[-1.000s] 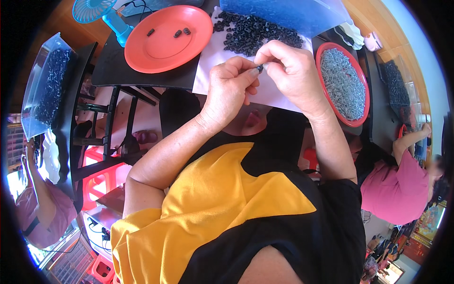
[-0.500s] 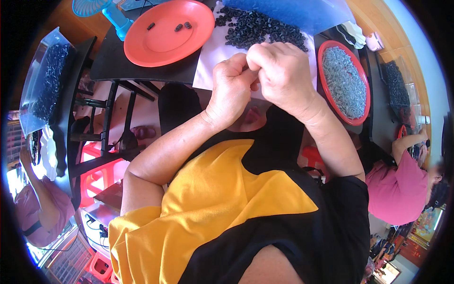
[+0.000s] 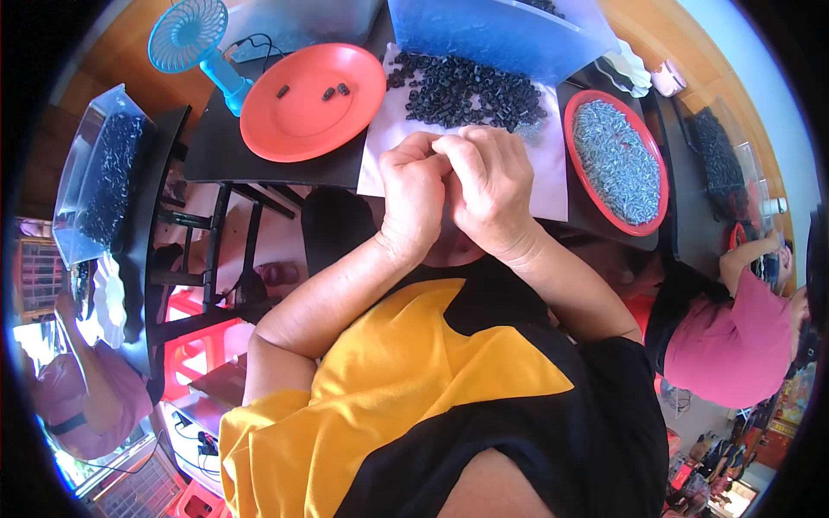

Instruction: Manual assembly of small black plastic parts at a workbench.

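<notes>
My left hand (image 3: 413, 192) and my right hand (image 3: 490, 188) meet in front of me, over the near edge of a pale sheet (image 3: 549, 186). Both have curled, closed fingers; whatever they pinch is hidden behind the knuckles. Just beyond lies a heap of small black plastic pieces (image 3: 466, 93). To the left, an orange-red plate (image 3: 298, 134) carries a few black pieces (image 3: 330, 93). On the right, a red tray (image 3: 570, 138) is filled with silvery screw-like metal parts (image 3: 622, 160).
A translucent blue bin (image 3: 501, 43) stands behind the heap, and a blue fan (image 3: 211, 65) at the far left. Clear bins of dark parts (image 3: 108, 181) sit on side tables. People in pink work at left (image 3: 99, 393) and right (image 3: 734, 345).
The table and its things appear lower in the view. My hands have come closer together and nearer my body, still closed.
</notes>
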`<action>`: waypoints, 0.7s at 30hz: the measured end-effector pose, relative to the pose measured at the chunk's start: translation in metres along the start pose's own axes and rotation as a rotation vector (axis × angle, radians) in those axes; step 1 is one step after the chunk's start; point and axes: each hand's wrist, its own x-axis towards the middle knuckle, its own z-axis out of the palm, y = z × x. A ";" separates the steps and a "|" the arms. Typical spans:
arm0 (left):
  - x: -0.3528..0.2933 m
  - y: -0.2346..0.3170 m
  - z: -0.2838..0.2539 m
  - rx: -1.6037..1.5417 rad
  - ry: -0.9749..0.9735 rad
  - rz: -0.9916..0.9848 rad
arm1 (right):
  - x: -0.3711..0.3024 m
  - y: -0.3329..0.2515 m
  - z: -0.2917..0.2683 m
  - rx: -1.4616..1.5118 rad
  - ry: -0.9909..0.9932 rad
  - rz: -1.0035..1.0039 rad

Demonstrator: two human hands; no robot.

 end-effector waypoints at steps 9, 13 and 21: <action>-0.009 0.024 0.016 -0.307 0.035 -0.278 | 0.002 0.009 -0.009 0.010 0.056 -0.060; -0.006 0.017 0.008 -0.366 0.027 -0.240 | 0.002 0.003 -0.001 0.092 0.128 -0.020; 0.048 0.074 -0.041 0.469 0.051 0.200 | 0.017 0.042 -0.031 0.335 0.142 0.325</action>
